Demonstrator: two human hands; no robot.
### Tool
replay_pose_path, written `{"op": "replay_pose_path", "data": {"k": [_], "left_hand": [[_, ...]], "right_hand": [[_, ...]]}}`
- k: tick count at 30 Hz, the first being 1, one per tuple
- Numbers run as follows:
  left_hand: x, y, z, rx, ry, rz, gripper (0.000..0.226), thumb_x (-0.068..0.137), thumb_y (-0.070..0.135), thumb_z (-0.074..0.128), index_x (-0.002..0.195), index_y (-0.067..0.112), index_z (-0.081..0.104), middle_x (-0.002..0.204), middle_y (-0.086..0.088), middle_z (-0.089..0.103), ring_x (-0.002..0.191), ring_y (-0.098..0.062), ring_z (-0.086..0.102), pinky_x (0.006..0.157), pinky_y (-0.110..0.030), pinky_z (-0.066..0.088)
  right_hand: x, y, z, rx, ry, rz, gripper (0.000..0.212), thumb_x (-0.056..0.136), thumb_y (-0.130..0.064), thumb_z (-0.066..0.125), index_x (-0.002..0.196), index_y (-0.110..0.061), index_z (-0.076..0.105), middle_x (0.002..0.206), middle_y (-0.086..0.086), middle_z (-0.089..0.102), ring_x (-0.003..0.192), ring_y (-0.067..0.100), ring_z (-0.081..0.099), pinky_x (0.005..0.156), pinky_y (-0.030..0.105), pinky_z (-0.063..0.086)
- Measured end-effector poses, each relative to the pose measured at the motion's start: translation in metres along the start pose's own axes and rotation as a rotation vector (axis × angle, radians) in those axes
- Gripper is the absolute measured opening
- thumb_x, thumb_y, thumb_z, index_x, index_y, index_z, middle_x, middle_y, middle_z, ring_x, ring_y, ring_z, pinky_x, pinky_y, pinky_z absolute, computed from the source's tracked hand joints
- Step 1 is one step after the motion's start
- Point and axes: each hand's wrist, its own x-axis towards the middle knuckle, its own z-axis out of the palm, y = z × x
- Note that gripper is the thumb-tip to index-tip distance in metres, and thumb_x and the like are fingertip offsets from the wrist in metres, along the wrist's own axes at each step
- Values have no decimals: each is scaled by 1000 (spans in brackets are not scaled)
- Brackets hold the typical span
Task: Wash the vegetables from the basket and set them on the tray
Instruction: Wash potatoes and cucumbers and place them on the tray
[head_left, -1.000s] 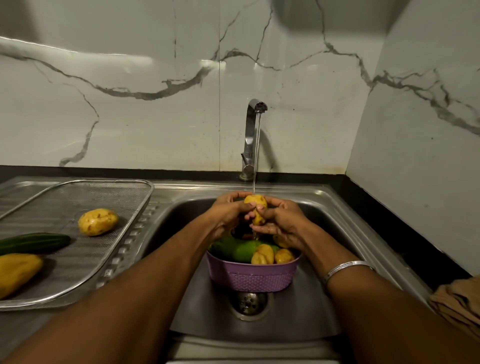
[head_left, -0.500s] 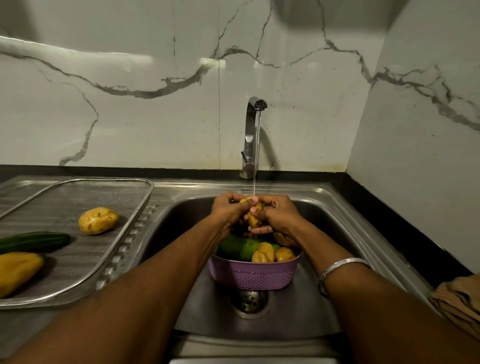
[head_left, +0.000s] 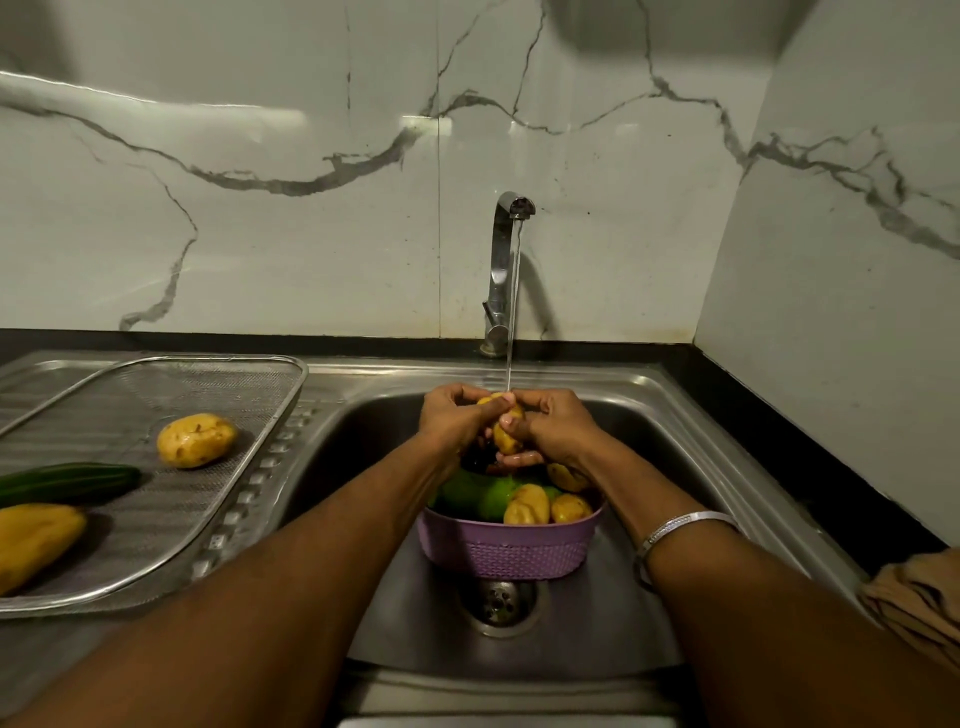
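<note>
A small yellow potato sits under the thin stream from the tap, held between both hands. My left hand grips it from the left and my right hand wraps it from the right, fingers curled round it. Directly below, a purple basket stands in the sink over the drain and holds several potatoes and green vegetables. On the left drainboard lies a wire mesh tray carrying a potato, a dark green cucumber and a yellow vegetable.
Marble wall panels close the back and right side. A black counter edge runs behind the sink and along the right. A brown cloth lies at the right edge. The sink drain shows just in front of the basket.
Both hands have kept rubbing the potato under the water, closing more tightly round it so less of it shows. The basket and tray items have not moved.
</note>
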Motion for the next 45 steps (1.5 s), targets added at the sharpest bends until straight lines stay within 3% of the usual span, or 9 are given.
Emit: {"op": "replay_pose_path", "data": {"k": [8, 12, 18, 22, 30, 33, 36, 41, 45], "left_hand": [[-1, 4, 4, 15, -68, -88, 43, 80, 22, 85, 111, 2, 64, 78, -14, 68, 51, -13, 59, 41, -22, 48], [2, 1, 4, 26, -83, -34, 37, 84, 19, 81, 114, 6, 64, 101, -22, 72, 73, -25, 65, 54, -29, 55], [0, -4, 3, 40, -121, -31, 21, 93, 18, 71, 111, 7, 69, 87, -16, 70, 60, -20, 65, 46, -25, 53], [5, -9, 12, 159, 42, 86, 19, 89, 35, 74, 94, 17, 74, 87, -7, 75, 83, -24, 74, 67, -35, 63], [5, -14, 10, 218, 19, 120, 29, 91, 46, 69, 98, 20, 79, 83, -3, 78, 80, -20, 75, 76, -39, 63], [1, -9, 7, 107, -57, 31, 29, 100, 30, 62, 102, 6, 76, 79, -20, 73, 61, -21, 68, 60, -29, 59], [-4, 1, 6, -29, -66, -86, 23, 104, 19, 55, 106, 2, 70, 75, -17, 67, 45, -12, 60, 41, -19, 49], [-8, 4, 10, -128, -105, -140, 21, 104, 17, 53, 111, 7, 70, 79, -14, 68, 56, -16, 59, 44, -22, 51], [-3, -1, 9, -139, -9, -142, 21, 103, 16, 55, 105, 6, 73, 65, -10, 64, 45, -13, 54, 40, -20, 45]], "right_hand": [[-4, 0, -1, -43, 24, 8, 31, 97, 2, 62, 123, -14, 68, 103, 18, 74, 84, 25, 76, 71, 41, 64], [1, -1, -1, -70, 76, -14, 30, 97, 1, 62, 124, -12, 69, 91, 16, 74, 76, 26, 74, 67, 37, 62], [6, 0, 6, -224, 63, 1, 25, 95, 0, 65, 119, -7, 66, 101, 22, 73, 92, 34, 75, 78, 50, 64], [9, -3, 10, -312, 91, -16, 28, 92, 5, 60, 114, -11, 67, 94, 22, 73, 80, 33, 77, 71, 50, 64], [5, 0, 2, -274, 75, -23, 13, 97, -3, 63, 108, -7, 70, 95, 21, 75, 85, 31, 77, 73, 43, 64], [8, 6, -4, -213, 81, -3, 19, 98, -7, 64, 117, -9, 67, 99, 18, 76, 89, 29, 77, 72, 39, 63], [10, 6, -4, -218, 133, -20, 20, 101, -16, 61, 119, -17, 68, 105, 11, 74, 90, 26, 73, 70, 33, 59], [10, 9, 8, -109, 246, -25, 24, 103, -39, 56, 110, -22, 72, 77, 13, 72, 55, 17, 57, 42, 23, 41], [9, 6, 11, 2, 178, 31, 27, 106, -33, 52, 112, -14, 72, 70, 15, 70, 51, 19, 56, 38, 21, 38]]}}
